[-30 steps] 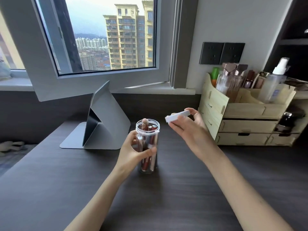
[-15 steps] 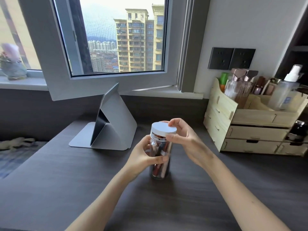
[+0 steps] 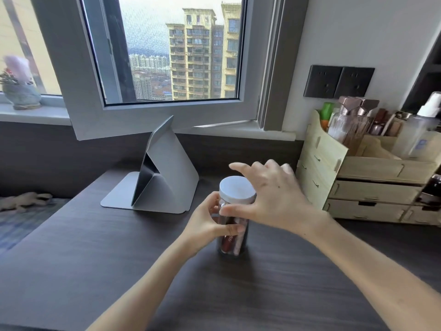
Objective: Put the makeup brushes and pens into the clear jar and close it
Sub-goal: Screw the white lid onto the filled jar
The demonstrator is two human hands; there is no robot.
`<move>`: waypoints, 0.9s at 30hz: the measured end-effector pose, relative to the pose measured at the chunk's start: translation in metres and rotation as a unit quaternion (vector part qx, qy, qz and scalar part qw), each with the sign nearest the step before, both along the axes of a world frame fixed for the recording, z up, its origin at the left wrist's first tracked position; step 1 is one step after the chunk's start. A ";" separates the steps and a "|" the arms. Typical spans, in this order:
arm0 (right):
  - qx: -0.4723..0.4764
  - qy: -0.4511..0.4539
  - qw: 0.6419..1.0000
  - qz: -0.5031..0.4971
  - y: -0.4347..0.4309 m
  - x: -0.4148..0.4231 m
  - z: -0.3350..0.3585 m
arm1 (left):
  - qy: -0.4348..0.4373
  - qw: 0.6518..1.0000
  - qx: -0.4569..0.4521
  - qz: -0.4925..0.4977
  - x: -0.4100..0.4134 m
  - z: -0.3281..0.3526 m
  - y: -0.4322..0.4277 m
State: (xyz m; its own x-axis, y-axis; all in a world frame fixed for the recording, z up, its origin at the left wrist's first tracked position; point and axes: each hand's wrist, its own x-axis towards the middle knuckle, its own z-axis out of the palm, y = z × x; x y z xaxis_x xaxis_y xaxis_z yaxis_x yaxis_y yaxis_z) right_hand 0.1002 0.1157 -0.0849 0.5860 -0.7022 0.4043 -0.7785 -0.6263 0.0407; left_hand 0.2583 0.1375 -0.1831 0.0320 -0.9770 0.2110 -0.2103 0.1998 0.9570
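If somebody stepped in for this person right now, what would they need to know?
Left hand: wrapped around the clear jar, holding it upright on the desk.
Right hand: at the white lid, thumb on the near rim, fingers spread; grip unclear.
Done: brushes and pens are inside, lid sits on top.
Left: check the lid is tight, then let go.

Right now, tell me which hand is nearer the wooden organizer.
Right. The right hand is at the white lid, close beside the wooden organizer; the left hand grips the jar farther away.

Jar (image 3: 232,237) on desk (image 3: 95,259), organizer (image 3: 358,187) right, stand (image 3: 164,177) behind-left.
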 end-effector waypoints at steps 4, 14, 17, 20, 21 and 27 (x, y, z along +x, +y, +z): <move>0.180 0.036 0.977 0.107 0.000 -0.009 0.023 | -0.008 1.000 0.001 0.005 0.000 0.000 0.001; 0.139 0.013 0.982 0.127 -0.007 -0.009 0.026 | -0.021 1.000 -0.010 0.009 0.000 0.001 0.001; 0.133 0.026 0.984 0.115 -0.011 -0.009 0.020 | -0.026 1.000 -0.008 0.006 -0.001 0.003 0.001; 0.058 0.069 0.991 0.094 -0.011 -0.003 0.018 | -0.026 1.000 -0.007 0.011 -0.003 0.002 0.001; 0.068 0.075 0.990 0.095 -0.011 0.001 0.016 | -0.021 1.000 -0.008 0.011 -0.003 0.002 0.001; 0.059 -0.009 0.998 0.036 -0.006 0.016 -0.006 | -0.013 0.999 -0.024 0.017 -0.005 -0.001 0.004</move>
